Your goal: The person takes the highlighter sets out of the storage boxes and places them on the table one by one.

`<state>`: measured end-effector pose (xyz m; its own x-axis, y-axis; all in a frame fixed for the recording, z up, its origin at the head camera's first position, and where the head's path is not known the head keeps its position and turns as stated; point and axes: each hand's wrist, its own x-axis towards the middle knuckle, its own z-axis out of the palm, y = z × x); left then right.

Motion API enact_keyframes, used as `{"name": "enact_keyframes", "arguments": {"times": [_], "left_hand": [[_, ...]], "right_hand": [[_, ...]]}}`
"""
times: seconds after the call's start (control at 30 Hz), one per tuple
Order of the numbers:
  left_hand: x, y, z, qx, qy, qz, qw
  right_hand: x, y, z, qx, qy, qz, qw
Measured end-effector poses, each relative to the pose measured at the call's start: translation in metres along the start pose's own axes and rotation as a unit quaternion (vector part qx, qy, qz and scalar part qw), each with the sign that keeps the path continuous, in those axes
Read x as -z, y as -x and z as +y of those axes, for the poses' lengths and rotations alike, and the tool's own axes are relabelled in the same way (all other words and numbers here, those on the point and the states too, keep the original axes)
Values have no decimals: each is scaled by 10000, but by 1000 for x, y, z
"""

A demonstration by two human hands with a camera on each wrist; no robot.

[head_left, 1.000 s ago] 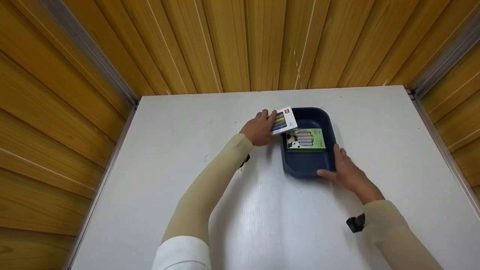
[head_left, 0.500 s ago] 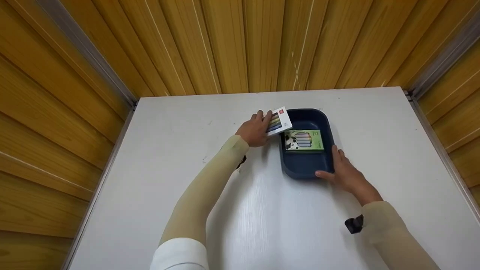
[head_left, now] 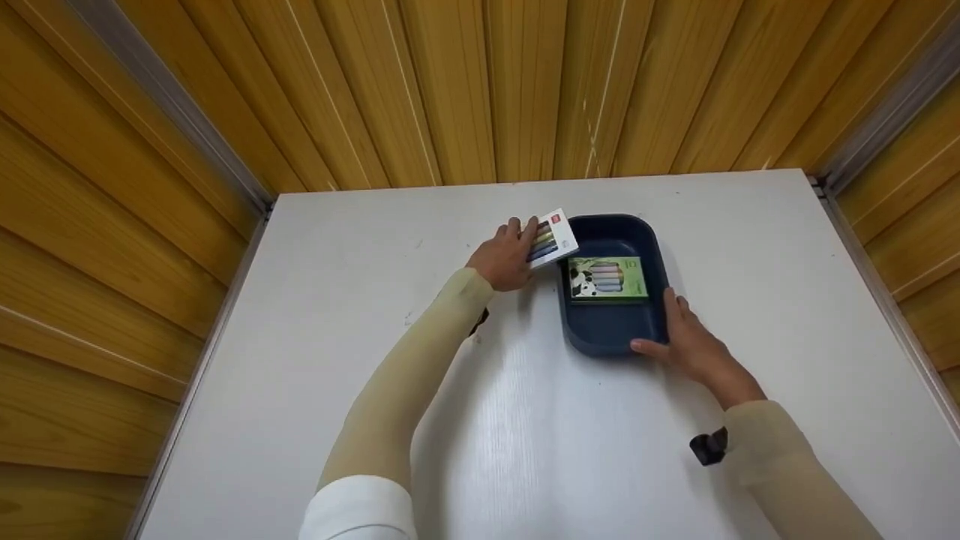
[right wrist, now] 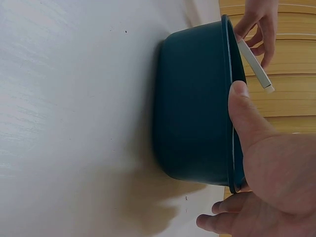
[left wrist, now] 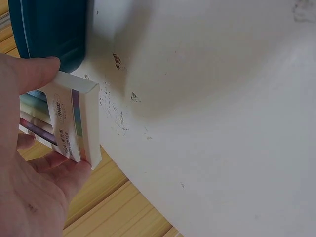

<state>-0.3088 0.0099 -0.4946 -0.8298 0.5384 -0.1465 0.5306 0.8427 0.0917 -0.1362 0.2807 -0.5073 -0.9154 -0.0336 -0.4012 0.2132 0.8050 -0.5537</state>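
Note:
My left hand (head_left: 501, 257) grips a white box of coloured pens (head_left: 553, 238), tilted above the left rim of a dark blue bin (head_left: 611, 330). In the left wrist view, the thumb lies on one edge of the pen box (left wrist: 64, 118) and fingertips support the opposite edge. Inside the bin is a green box (head_left: 609, 280) with a panda and coloured sticks pictured on it. My right hand (head_left: 694, 346) rests at the bin's near right corner. In the right wrist view, its thumb (right wrist: 242, 101) presses the rim while the fingers extend along the side.
The bin stands on a white table (head_left: 420, 225) with small dark scuffs. Wood-patterned panels (head_left: 517, 90) rise behind the table and at both sides, with grey metal strips (head_left: 172, 97) at the corners.
My left hand has drawn the pen box slightly leftward, uncovering more of the bin and green box. The right hand keeps its place at the bin.

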Motion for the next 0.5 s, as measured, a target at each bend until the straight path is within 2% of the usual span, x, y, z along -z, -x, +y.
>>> {"name": "enact_keyframes", "arguments": {"times": [0.3,0.5], "left_hand": [[-3,0,-5,119,283,-134,9994],[-4,1,-9,144,303,-38,9994]], "right_hand": [[0,0,1,-35,11,-22,10000],[0,0,1,28,79,-5,10000]]}}
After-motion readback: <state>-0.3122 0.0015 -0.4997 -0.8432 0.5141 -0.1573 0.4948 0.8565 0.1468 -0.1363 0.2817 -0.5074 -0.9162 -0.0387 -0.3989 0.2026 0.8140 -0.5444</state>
